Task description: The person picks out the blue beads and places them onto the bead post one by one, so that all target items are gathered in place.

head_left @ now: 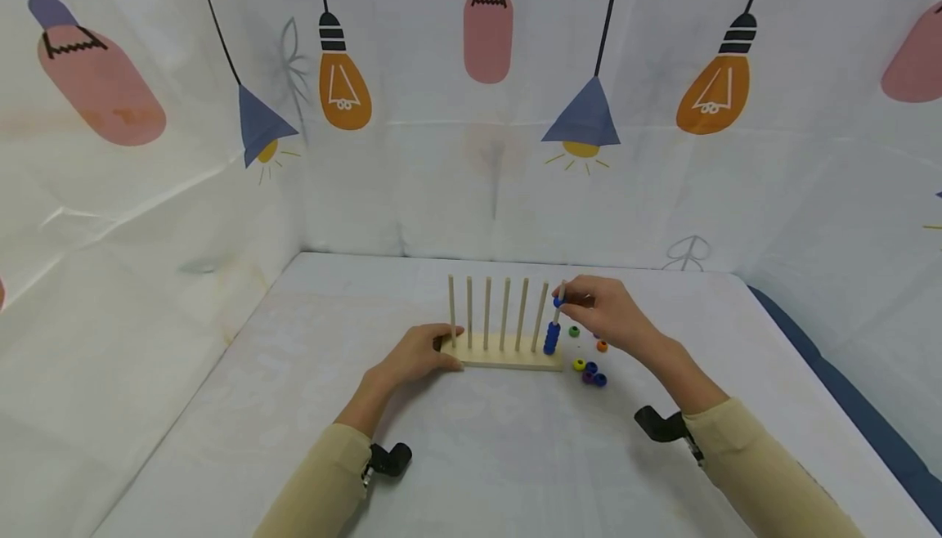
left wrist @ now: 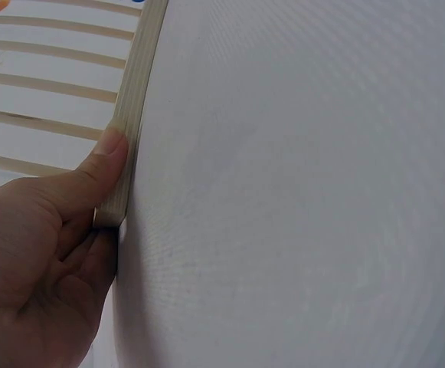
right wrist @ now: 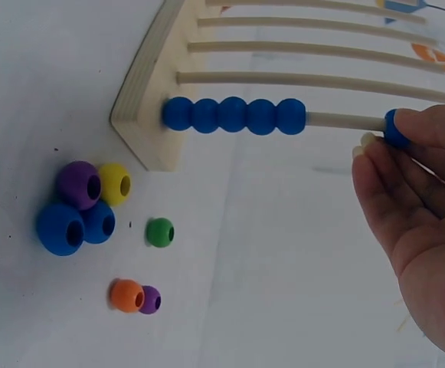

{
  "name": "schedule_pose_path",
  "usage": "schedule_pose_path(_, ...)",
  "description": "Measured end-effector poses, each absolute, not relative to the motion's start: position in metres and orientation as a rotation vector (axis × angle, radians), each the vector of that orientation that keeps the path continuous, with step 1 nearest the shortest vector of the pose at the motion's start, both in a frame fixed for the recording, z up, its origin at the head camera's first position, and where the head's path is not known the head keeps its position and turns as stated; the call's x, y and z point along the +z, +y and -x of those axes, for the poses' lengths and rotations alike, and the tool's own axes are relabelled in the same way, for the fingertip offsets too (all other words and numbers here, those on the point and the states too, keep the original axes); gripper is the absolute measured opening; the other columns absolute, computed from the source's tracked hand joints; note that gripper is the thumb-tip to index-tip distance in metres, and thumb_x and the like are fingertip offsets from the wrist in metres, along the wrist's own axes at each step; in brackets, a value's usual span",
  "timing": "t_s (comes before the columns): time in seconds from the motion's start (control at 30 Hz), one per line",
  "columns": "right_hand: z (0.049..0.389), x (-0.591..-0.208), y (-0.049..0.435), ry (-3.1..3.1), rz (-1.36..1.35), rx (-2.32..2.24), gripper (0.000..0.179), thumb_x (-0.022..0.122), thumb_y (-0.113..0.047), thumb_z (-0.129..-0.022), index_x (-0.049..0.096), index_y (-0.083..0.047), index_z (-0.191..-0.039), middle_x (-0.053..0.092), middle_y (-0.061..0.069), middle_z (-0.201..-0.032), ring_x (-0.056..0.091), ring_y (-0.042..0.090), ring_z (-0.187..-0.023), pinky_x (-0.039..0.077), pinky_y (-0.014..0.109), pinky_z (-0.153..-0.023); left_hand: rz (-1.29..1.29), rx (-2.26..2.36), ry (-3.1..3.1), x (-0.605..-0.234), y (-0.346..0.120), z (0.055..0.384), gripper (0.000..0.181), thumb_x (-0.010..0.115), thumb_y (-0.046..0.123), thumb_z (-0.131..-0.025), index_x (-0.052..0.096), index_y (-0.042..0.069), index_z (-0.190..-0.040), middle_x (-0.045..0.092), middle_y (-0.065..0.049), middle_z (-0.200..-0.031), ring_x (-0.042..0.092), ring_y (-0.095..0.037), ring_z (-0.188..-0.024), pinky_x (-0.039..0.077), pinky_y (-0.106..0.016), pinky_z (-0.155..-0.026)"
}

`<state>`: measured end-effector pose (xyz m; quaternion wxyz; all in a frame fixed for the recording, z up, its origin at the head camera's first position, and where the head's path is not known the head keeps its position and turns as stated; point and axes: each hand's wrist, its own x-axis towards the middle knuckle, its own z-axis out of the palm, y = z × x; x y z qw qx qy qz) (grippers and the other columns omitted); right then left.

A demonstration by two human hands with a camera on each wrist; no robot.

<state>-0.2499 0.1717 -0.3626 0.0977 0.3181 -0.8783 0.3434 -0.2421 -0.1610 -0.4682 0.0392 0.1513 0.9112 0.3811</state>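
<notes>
A pale wooden base (head_left: 500,356) with several upright pegs stands on the table. My left hand (head_left: 421,354) grips its left end, the thumb on the front face and the other fingers behind, as the left wrist view shows. Blue beads (right wrist: 233,115) are stacked at the bottom of the rightmost peg. Near the top of that same peg, my right hand (head_left: 603,309) pinches another blue bead (right wrist: 395,129) between thumb and fingers. The peg runs into this bead, and a bare stretch of peg separates it from the stack. The other pegs carry no beads.
Loose beads lie right of the base: green (right wrist: 160,232), yellow (right wrist: 116,184), orange (right wrist: 127,295), purple (right wrist: 79,184) and blue (right wrist: 60,228). The white table (head_left: 515,456) meets a white, lamp-printed backdrop (head_left: 427,186) behind.
</notes>
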Motion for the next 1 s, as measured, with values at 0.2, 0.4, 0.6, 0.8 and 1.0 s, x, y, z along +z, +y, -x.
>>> schedule_pose_path(0.2, 0.252, -0.37, 0.172, -2.604, -0.937, 1.019, 0.013, 0.071, 0.0, -0.087, 0.074, -0.005, -0.099, 0.073, 0.006, -0.095, 0.068, 0.014, -0.081, 0.061, 0.028, -0.076, -0.469, 1.162, 2.795, -0.469, -0.161, 0.243, 0.06, 0.084, 0.029, -0.079, 0.064, 0.018, -0.134, 0.062, 0.0, -0.139, 0.051, -0.022, -0.136, 0.04, -0.042, -0.114)
schedule_pose_path(0.4, 0.254, -0.377, 0.172, -2.639, -0.92, 1.045, 0.016, 0.07, -0.001, -0.089, 0.073, -0.003, -0.104, 0.072, 0.006, -0.093, 0.069, 0.017, -0.084, 0.061, 0.033, -0.078, -0.494, 1.165, 2.801, -0.469, -0.161, 0.243, 0.059, 0.085, 0.028, -0.079, 0.064, 0.017, -0.133, 0.063, 0.0, -0.138, 0.051, -0.023, -0.136, 0.041, -0.043, -0.113)
schedule_pose_path(0.6, 0.254, -0.382, 0.172, -2.659, -0.906, 1.061, 0.015, 0.069, -0.002, -0.09, 0.073, -0.004, -0.105, 0.073, 0.007, -0.097, 0.07, 0.019, -0.086, 0.06, 0.032, -0.078, -0.484, 1.162, 2.799, -0.468, -0.162, 0.244, 0.06, 0.085, 0.029, -0.079, 0.064, 0.018, -0.134, 0.062, -0.001, -0.139, 0.051, -0.023, -0.136, 0.041, -0.043, -0.114)
schedule_pose_path(0.8, 0.253, -0.386, 0.17, -2.687, -0.882, 1.069, 0.013, 0.07, -0.004, -0.09, 0.074, -0.005, -0.102, 0.073, 0.008, -0.1, 0.069, 0.019, -0.087, 0.059, 0.027, -0.073, -0.479, 1.153, 2.81, -0.467, -0.162, 0.244, 0.06, 0.085, 0.029, -0.078, 0.064, 0.018, -0.133, 0.063, -0.001, -0.138, 0.051, -0.023, -0.136, 0.041, -0.043, -0.113)
schedule_pose_path(1.0, 0.255, -0.392, 0.17, -2.696, -0.887, 1.046, 0.011, 0.071, -0.005, -0.089, 0.074, -0.008, -0.099, 0.074, 0.005, -0.101, 0.069, 0.017, -0.089, 0.06, 0.033, -0.079, -0.45, 1.16, 2.799, -0.466, -0.161, 0.243, 0.061, 0.086, 0.03, -0.077, 0.064, 0.019, -0.133, 0.062, -0.001, -0.139, 0.05, -0.023, -0.137, 0.04, -0.043, -0.115)
